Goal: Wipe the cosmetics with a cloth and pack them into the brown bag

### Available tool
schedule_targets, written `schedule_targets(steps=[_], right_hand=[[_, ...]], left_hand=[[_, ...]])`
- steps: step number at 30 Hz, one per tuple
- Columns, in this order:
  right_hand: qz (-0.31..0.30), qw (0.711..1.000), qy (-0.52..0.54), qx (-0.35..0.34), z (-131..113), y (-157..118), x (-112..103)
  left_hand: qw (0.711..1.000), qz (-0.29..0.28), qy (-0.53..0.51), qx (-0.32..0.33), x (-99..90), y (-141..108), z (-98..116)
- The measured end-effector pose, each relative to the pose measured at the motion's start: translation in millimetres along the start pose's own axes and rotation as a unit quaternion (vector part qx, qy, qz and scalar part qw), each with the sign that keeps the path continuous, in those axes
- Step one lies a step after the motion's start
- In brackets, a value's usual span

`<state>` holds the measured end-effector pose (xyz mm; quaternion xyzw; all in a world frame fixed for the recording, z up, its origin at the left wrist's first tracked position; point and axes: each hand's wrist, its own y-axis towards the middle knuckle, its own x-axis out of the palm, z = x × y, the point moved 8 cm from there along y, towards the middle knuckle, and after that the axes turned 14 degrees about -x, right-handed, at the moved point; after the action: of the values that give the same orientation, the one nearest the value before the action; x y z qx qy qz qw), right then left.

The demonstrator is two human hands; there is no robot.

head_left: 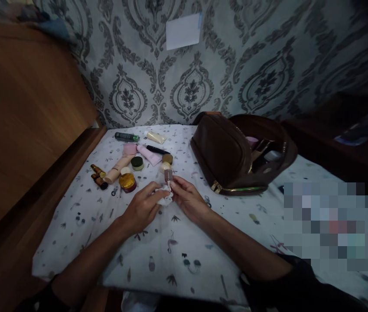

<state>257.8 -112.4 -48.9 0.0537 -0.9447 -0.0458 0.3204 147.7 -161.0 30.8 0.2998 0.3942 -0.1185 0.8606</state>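
My left hand (142,207) is closed on a crumpled white tissue (164,200), which is pressed against a small cosmetic tube. That slim tube with a mauve cap (168,175) stands upright in the fingers of my right hand (188,199); its lower part is mostly hidden by fingers and tissue. Just beyond it lie a cream round item (165,166) and a brown-lidded jar (167,158). Left of my hands sit a gold-lidded jar (128,182), a dark-lidded jar (137,163) and a beige tube (118,169).
An unzipped brown cosmetic bag (223,151) with brushes inside stands at right. Further back are a pink tube (149,154), a black tube (157,149), a dark green bottle (127,137) and a cream tube (155,137). A wooden panel (34,99) borders the left side.
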Motion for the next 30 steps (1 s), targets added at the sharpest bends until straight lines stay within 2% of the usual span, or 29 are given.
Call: schedule_targets(steps=[7, 12, 16, 19, 22, 24, 30], right_hand=[[0.020, 0.999, 0.013, 0.023, 0, -1, -2], [-0.024, 0.999, -0.002, 0.035, 2, -1, 5], [-0.094, 0.994, -0.011, 0.055, 5, -5, 12], [-0.146, 0.986, -0.028, 0.077, 8, -12, 19], [-0.163, 0.982, -0.030, 0.091, 10, -16, 21], [-0.159, 0.983, -0.026, 0.091, 12, -17, 20], [-0.091, 0.995, 0.005, 0.041, 11, -7, 10]], left_hand=[[0.999, -0.006, 0.012, 0.030, -0.1, -1, 4], [0.999, 0.009, 0.001, 0.036, -1.2, -1, 1], [1.000, 0.025, -0.012, -0.009, -8.3, 4, -9], [0.996, 0.065, -0.022, -0.060, -20.3, 9, -22], [0.989, 0.107, -0.025, -0.103, -29.6, 10, -35], [0.987, 0.114, -0.026, -0.110, -30.5, 10, -37], [0.997, 0.028, -0.062, -0.047, -16.8, 9, -17]])
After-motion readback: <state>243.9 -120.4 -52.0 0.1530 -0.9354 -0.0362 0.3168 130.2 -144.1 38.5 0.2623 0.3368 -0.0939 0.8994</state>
